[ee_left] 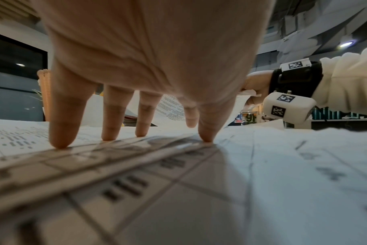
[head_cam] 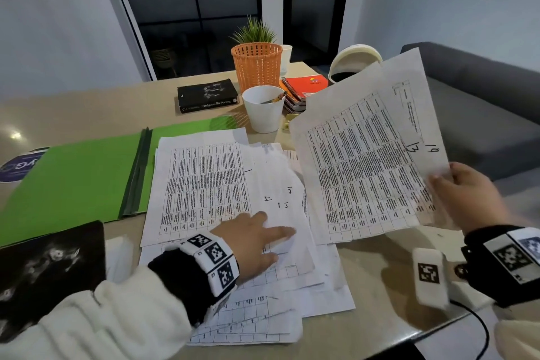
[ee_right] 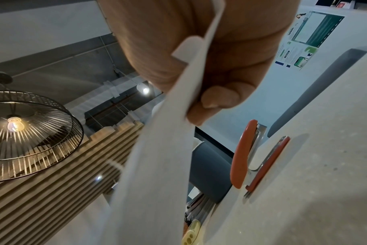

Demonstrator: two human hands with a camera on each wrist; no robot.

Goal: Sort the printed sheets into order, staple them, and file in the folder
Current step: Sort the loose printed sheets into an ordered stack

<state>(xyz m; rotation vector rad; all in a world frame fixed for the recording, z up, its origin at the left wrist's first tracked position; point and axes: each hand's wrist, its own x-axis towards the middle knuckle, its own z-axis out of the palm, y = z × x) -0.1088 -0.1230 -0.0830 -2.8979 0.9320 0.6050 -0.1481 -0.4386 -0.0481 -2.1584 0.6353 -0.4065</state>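
Note:
A loose spread of printed sheets point(head_cam: 204, 184) with hand-written numbers lies on the table's middle. My left hand point(head_cam: 257, 238) rests flat on it, straight fingertips point(ee_left: 59, 142) pressing the paper. My right hand point(head_cam: 464, 193) pinches the corner of lifted sheets point(head_cam: 371, 155) marked 13 and 14, held tilted above the table; in the right wrist view the thumb point(ee_right: 212, 102) clamps the paper edge point(ee_right: 178, 132). An open green folder point(head_cam: 73, 175) lies at the left. An orange stapler point(ee_right: 251, 157) lies on the table beyond the right hand, hidden in the head view.
At the back stand a white cup point(head_cam: 263, 108) with pencils, an orange mesh basket point(head_cam: 256, 66) with a plant, a black book point(head_cam: 207, 95), spiral notebooks point(head_cam: 304, 90) and a white helmet-like object point(head_cam: 355, 61). A dark booklet point(head_cam: 49, 266) lies near left. A grey sofa point(head_cam: 482, 102) is on the right.

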